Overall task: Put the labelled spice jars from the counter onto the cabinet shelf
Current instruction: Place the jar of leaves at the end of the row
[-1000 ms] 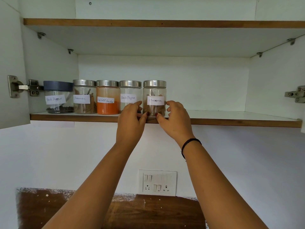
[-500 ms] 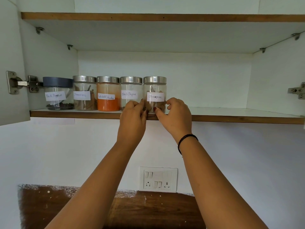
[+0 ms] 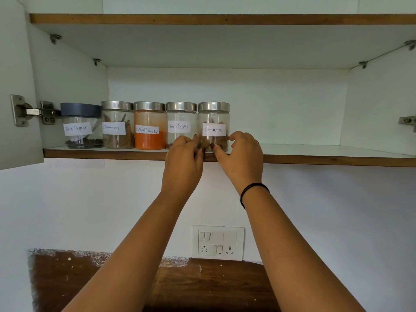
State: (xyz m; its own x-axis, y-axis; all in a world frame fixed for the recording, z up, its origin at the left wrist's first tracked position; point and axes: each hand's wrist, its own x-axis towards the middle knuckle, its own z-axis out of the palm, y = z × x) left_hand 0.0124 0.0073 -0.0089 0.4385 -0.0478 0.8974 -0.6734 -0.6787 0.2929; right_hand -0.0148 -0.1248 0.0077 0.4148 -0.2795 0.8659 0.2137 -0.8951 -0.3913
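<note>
Several labelled glass spice jars stand in a row at the left of the cabinet shelf [image 3: 315, 159]. From the left they are a dark-lidded black pepper jar [image 3: 81, 131], a cinnamon jar [image 3: 117, 136], a red chilli powder jar [image 3: 149, 140], a steel-lidded black pepper jar [image 3: 181, 115] and a second cinnamon jar [image 3: 213, 119]. That last jar rests upright on the shelf, touching its neighbour. My left hand [image 3: 183, 161] and my right hand [image 3: 242, 158] hold its lower part from either side, hiding its base.
An open cabinet door with a metal hinge [image 3: 22, 110] is at the left, and another hinge [image 3: 407, 121] at the right wall. An upper shelf [image 3: 225, 19] lies overhead. A switch panel [image 3: 218, 242] and a brown wood panel [image 3: 202, 287] are on the wall below.
My fingers have slid a little lower on the right cinnamon jar. The jar has stayed at the right end of the row, and the view has shifted slightly.
</note>
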